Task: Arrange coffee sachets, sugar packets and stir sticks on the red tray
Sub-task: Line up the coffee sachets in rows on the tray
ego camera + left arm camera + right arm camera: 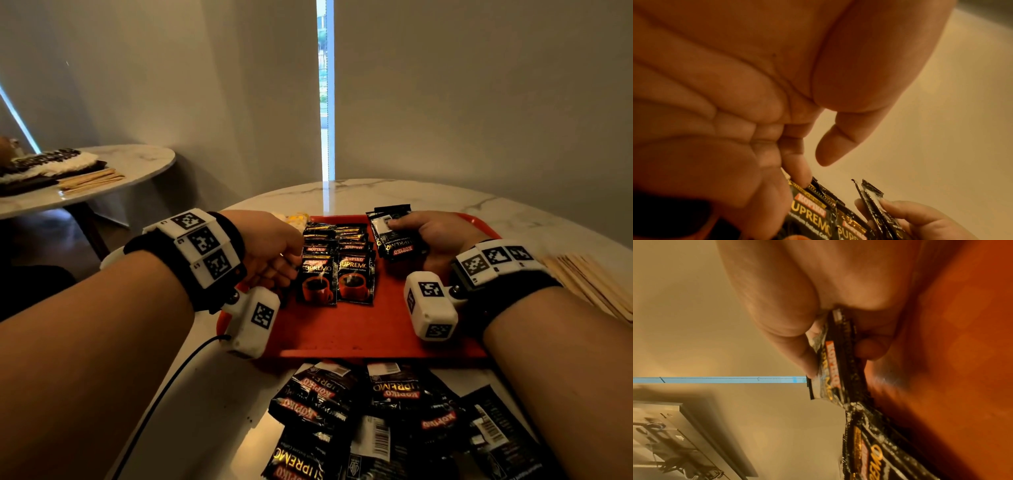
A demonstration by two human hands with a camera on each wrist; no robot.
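Black sachets (pixel 394 233) pinched by right hand (pixel 435 236) (left hand (pixel 270 246) fingertips touch tray rows (pixel 335 263)).

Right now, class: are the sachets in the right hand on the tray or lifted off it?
Lifted: the right hand pinches the sachets above the red tray.

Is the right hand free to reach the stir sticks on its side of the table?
Probably not yet: the right hand grips a few coffee sachets over the red tray. The stir sticks lie unobstructed beside it.
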